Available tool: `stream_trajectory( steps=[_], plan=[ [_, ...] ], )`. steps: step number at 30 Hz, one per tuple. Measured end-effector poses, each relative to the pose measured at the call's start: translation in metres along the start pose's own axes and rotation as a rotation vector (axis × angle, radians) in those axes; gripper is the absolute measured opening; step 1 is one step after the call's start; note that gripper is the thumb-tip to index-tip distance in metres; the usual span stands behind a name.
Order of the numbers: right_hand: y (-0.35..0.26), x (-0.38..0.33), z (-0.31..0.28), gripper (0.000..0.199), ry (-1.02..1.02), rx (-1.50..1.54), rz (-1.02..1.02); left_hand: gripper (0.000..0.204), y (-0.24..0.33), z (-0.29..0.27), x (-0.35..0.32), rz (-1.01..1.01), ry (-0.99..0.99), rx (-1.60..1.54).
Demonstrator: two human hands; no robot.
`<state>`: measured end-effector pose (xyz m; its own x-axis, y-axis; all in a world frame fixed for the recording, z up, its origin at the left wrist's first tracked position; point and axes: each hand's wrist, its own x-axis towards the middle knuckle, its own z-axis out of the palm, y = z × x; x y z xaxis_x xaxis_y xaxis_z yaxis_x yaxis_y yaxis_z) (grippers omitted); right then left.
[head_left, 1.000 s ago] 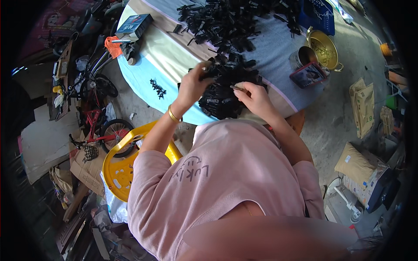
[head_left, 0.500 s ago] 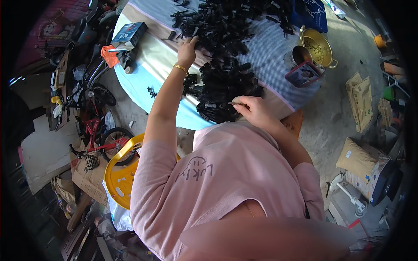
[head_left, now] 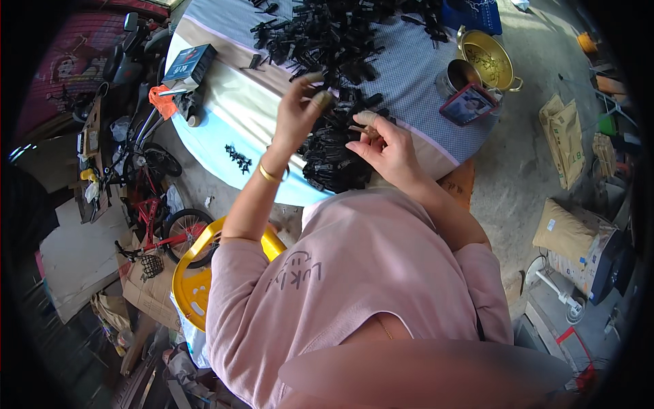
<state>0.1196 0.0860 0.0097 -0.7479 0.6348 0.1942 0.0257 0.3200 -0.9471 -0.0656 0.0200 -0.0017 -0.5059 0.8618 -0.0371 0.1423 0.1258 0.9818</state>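
Note:
A large pile of small black plastic clip-like pieces (head_left: 320, 34) spreads over the cloth-covered round table (head_left: 231, 102). Closer to me, more black pieces are packed in a dense heap (head_left: 334, 160). My left hand (head_left: 294, 112) hovers over the left side of this heap, fingers curled and blurred; whether a piece is between them is unclear. At the heap's right side, my right hand (head_left: 390, 151) is closed, pinching a small thin strip (head_left: 357, 129) whose kind I cannot make out. A small cluster of black pieces (head_left: 238, 158) lies apart on the light-blue cloth.
A dark box (head_left: 191, 65) and an orange cloth (head_left: 162, 101) sit at the table's left edge. To the right are a phone (head_left: 469, 104), a metal pot (head_left: 463, 73), a gold-coloured pot (head_left: 489, 58) and a blue basket (head_left: 470, 17). A yellow chair (head_left: 194, 273) stands at my left.
My left hand has come back from the far pile toward me and to the right, nearer my right hand. The right hand has risen slightly off the near heap. The view has shifted a little.

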Motion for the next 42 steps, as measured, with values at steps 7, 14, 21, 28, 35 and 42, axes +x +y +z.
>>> stream_trajectory(
  steps=[7, 14, 21, 28, 35, 42],
  plan=[
    [0.002, 0.008, 0.001, 0.012, 0.016, 0.009, -0.077, 0.04, 0.007, 0.026, -0.052, -0.102, -0.116, -0.298],
    [0.004, 0.007, 0.002, 0.012, -0.049, 0.151, 0.213, 0.048, 0.022, 0.029, -0.065, -0.022, -0.178, -0.053],
    [0.003, 0.0, -0.007, 0.016, -0.211, 0.378, 0.33, 0.038, 0.018, 0.028, -0.064, -0.118, -0.129, -0.417],
    [-0.005, -0.001, -0.001, 0.016, -0.195, 0.192, 0.193, 0.028, 0.013, 0.03, -0.071, -0.058, -0.039, -0.264],
    [-0.015, -0.006, 0.002, 0.015, -0.171, 0.195, 0.17, 0.02, 0.017, 0.027, -0.074, -0.005, 0.01, -0.309],
    [0.004, -0.012, 0.005, 0.016, -0.303, 0.357, 0.438, 0.019, 0.032, 0.021, -0.08, 0.166, -0.018, 0.231]
  ],
)
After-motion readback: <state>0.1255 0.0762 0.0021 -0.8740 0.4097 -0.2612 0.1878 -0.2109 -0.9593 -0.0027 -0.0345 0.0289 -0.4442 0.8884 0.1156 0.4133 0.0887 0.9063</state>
